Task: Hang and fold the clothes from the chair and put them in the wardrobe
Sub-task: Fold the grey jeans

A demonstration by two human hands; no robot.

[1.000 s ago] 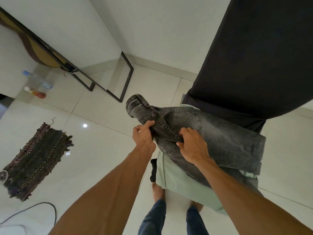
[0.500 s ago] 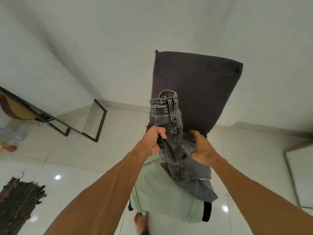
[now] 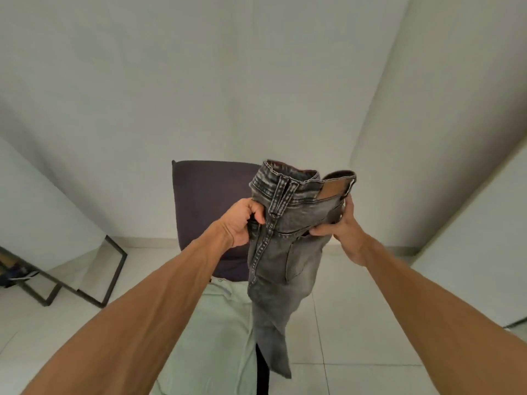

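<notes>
Gripping the jeans [image 3: 285, 252] at the waist, both hands are closed on denim as it reads on my feed. The left hand [image 3: 241, 220] has its fingers curled round a bunched fold at the side just under the waistband, and the right hand [image 3: 346, 228] pinches the opposite side, thumb in front and fingers behind the cloth. I have the jeans held up in the air, waistband uppermost and gaping open, with the legs hanging down together to a hem near the bottom of the view. They are washed grey denim, paler along the seams, with a belt loop [image 3: 281, 199] beside my left hand, a tan patch [image 3: 330, 191] on the waistband near my right, and a back pocket below it. Behind them stands the dark fabric chair [image 3: 205, 209], backrest upright. A pale green garment [image 3: 222, 323] lies over its seat, and I cannot tell whether the jeans touch it. Underneath is a floor [image 3: 356, 323] of large pale glossy tiles. A black metal frame [image 3: 114, 269] stands to the left by the plain white wall [image 3: 199, 81], and a white panel [image 3: 470, 252] runs along the right.
</notes>
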